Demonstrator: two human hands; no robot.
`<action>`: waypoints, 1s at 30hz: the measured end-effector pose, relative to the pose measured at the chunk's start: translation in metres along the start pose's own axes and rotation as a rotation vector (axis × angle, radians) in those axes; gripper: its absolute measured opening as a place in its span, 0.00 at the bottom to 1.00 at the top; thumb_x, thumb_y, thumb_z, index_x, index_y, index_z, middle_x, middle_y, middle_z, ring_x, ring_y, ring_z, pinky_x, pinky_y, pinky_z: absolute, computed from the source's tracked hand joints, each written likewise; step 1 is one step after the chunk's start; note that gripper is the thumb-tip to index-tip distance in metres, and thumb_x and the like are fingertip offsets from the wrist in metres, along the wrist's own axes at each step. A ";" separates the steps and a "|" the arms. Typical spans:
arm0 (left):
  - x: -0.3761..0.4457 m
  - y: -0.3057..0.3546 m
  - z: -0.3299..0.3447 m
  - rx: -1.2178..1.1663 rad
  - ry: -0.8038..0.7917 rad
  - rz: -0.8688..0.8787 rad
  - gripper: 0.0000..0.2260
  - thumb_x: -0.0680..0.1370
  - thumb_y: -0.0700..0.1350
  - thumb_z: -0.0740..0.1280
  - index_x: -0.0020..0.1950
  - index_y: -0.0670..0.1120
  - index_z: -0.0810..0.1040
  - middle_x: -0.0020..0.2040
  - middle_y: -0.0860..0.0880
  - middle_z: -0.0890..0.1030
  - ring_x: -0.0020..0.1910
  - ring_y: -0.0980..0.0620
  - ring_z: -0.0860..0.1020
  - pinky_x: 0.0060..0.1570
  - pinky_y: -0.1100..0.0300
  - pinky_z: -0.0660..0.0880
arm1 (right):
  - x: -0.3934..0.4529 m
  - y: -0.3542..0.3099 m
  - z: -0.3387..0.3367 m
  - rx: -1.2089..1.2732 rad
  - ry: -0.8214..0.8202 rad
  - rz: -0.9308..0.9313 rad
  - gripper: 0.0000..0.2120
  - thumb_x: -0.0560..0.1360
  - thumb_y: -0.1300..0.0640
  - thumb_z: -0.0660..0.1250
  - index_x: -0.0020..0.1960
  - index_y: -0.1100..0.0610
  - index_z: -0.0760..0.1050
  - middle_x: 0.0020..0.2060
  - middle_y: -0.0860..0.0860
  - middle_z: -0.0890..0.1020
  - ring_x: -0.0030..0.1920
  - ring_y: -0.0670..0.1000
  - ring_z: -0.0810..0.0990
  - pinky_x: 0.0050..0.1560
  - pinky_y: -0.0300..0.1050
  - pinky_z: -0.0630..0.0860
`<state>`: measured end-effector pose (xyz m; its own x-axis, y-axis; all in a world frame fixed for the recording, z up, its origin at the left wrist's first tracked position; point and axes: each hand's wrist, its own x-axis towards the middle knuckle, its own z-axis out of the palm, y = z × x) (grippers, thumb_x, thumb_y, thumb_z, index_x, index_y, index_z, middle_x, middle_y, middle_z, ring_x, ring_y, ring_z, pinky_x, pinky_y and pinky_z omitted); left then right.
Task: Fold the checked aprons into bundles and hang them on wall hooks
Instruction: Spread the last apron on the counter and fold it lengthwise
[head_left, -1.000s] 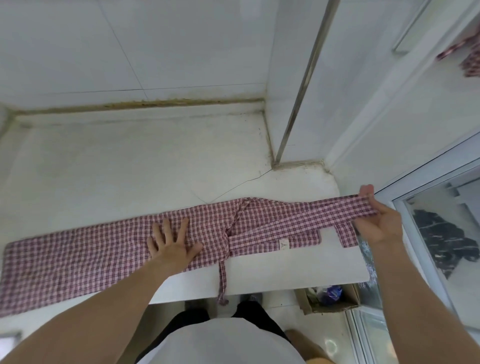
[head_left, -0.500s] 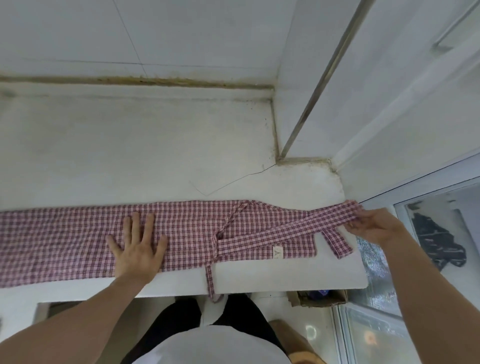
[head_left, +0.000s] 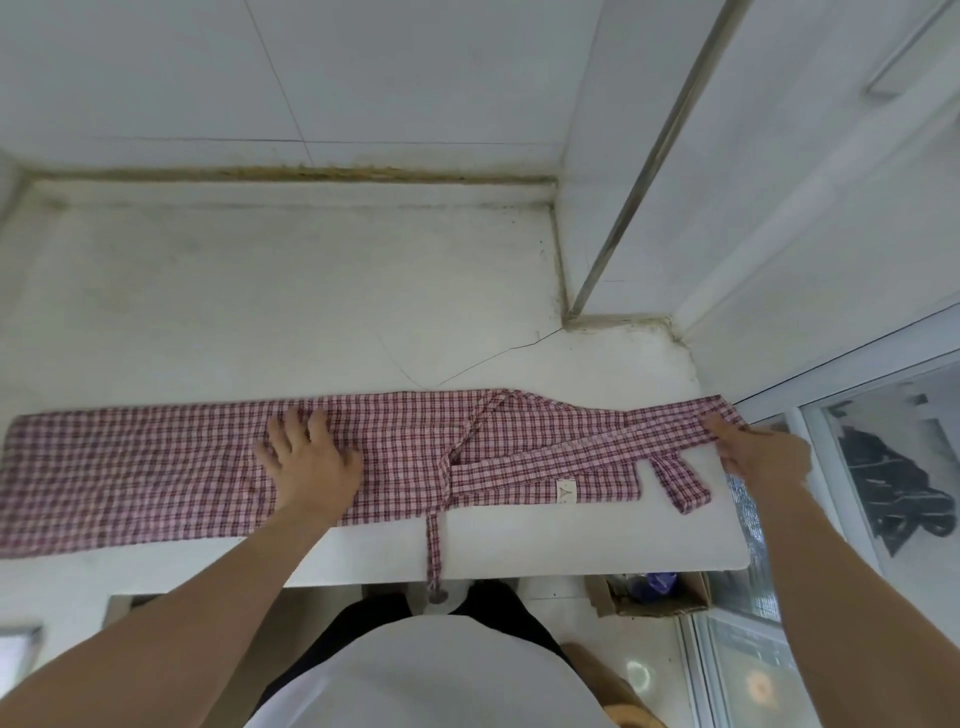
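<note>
The apron (head_left: 171, 467), folded into a long narrow strip, lies along the front edge of the bench (head_left: 291, 291), reaching from its left end to its right corner. One tie (head_left: 435, 551) hangs over the front edge. A second ago the strap (head_left: 670, 431) was lifted clear at the right end; it now lies down across the strip, drawn out flat and reaching the bench's right edge. The right hand (head_left: 763, 454) has lowered with it, fingers closed on the strap's end at the right corner. The left hand (head_left: 311, 457) stays spread flat, gripping nothing, pinning the strip's middle. The strip looks ready for bundling; hanging remains undone.
</note>
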<state>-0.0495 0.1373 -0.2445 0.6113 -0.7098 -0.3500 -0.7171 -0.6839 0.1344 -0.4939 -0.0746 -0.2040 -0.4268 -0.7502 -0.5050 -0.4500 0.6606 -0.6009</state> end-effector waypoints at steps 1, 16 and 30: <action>-0.004 0.008 0.000 -0.027 0.058 0.060 0.29 0.80 0.52 0.58 0.78 0.43 0.57 0.80 0.39 0.53 0.79 0.38 0.48 0.75 0.34 0.43 | -0.005 0.001 0.003 -0.104 0.155 -0.040 0.17 0.73 0.49 0.73 0.50 0.64 0.80 0.45 0.61 0.84 0.45 0.60 0.84 0.48 0.54 0.82; -0.032 0.060 0.048 0.241 -0.098 0.401 0.29 0.78 0.63 0.31 0.74 0.55 0.23 0.75 0.46 0.23 0.74 0.40 0.25 0.70 0.30 0.33 | -0.095 0.040 0.138 -1.029 -0.264 -0.902 0.33 0.76 0.27 0.34 0.78 0.38 0.33 0.77 0.44 0.30 0.76 0.51 0.26 0.69 0.67 0.23; -0.009 -0.065 0.014 0.144 -0.044 0.393 0.32 0.79 0.65 0.32 0.81 0.53 0.43 0.81 0.49 0.44 0.79 0.51 0.38 0.76 0.50 0.33 | -0.036 0.034 0.054 -1.153 -0.217 -0.610 0.33 0.75 0.27 0.33 0.76 0.36 0.30 0.78 0.48 0.32 0.78 0.55 0.31 0.72 0.67 0.32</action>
<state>-0.0133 0.1906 -0.2631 0.2693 -0.9018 -0.3379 -0.9343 -0.3298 0.1355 -0.4512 -0.0265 -0.2396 0.1654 -0.8521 -0.4965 -0.9749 -0.2172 0.0480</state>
